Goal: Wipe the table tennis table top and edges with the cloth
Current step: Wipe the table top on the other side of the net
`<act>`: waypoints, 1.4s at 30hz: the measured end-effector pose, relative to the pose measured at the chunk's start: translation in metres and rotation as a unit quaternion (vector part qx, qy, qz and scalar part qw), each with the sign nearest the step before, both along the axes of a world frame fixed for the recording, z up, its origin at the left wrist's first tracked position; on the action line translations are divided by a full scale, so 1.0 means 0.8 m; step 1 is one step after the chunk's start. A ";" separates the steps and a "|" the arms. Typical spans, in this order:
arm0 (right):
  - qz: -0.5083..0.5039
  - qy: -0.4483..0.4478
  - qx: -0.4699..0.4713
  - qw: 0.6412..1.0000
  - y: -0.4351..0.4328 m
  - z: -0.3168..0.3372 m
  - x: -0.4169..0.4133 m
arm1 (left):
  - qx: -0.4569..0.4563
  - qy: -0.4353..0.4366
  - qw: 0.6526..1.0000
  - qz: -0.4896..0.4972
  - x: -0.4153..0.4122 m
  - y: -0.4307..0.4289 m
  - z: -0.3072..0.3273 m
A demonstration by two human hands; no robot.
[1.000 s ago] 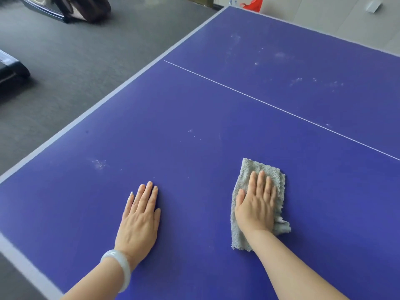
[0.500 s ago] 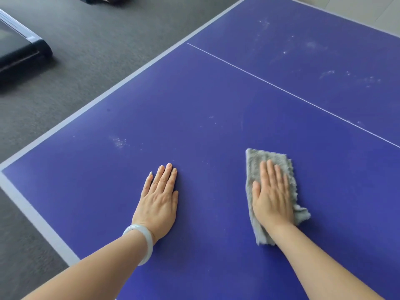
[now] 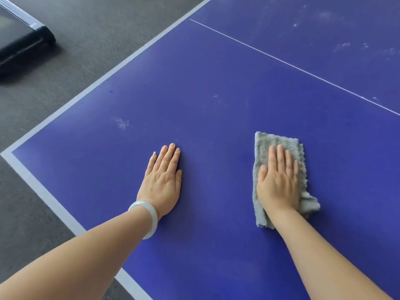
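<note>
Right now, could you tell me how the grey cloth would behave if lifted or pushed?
Probably floppy: the cloth lies flat with a rumpled corner beside the right hand, so it would likely droop. Its fluffy pile suggests it is light and would slide, not roll, on the table.

Wide bare counter (image 3: 227, 79) is seen ahead of the cloth (image 3: 279, 140) and to its right. On its left, the way is blocked by the left hand (image 3: 163, 182).

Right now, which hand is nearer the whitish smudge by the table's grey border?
Left. The left hand lies right of the smudge; the right hand, on grey cloth, farther right.
</note>
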State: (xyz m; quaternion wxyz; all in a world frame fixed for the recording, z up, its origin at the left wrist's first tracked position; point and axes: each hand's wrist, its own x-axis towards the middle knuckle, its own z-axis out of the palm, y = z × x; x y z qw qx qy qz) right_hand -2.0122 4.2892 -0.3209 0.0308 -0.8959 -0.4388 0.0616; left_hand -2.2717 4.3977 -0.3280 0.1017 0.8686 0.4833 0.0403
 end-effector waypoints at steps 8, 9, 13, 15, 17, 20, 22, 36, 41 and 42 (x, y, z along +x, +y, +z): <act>0.308 0.029 0.027 0.951 -0.075 -0.003 -0.118 | 0.000 0.008 1.000 0.002 0.001 -0.001 0.002; 0.316 0.025 0.029 0.948 -0.082 -0.004 -0.090 | 0.000 0.007 1.000 0.003 0.001 -0.001 0.002; 0.093 -0.005 0.020 0.995 -0.061 -0.005 0.021 | 0.000 -0.006 1.000 0.008 0.001 -0.002 0.001; -0.026 0.008 0.010 1.000 -0.036 -0.004 0.017 | 0.002 -0.010 1.000 0.008 0.002 -0.001 0.000; -0.084 0.023 0.030 0.996 -0.022 0.000 -0.035 | 0.001 -0.007 1.000 0.006 0.001 -0.001 0.001; 0.009 0.001 0.052 0.999 -0.041 -0.002 -0.156 | -0.001 -0.007 1.000 0.000 0.000 0.000 0.001; 0.115 0.015 0.048 0.992 -0.076 -0.001 -0.210 | -0.005 -0.014 1.000 -0.002 -0.001 0.001 0.001; -0.201 -0.010 0.008 0.979 -0.100 0.004 -0.248 | -0.019 -0.030 0.999 -0.030 -0.006 0.006 -0.009; 0.045 0.004 0.041 0.998 -0.102 -0.004 -0.306 | -0.033 -0.069 0.995 -0.058 -0.014 0.006 -0.004; 0.067 0.001 0.030 0.997 -0.123 -0.005 -0.284 | -0.037 -0.077 0.994 -0.062 -0.016 0.006 -0.004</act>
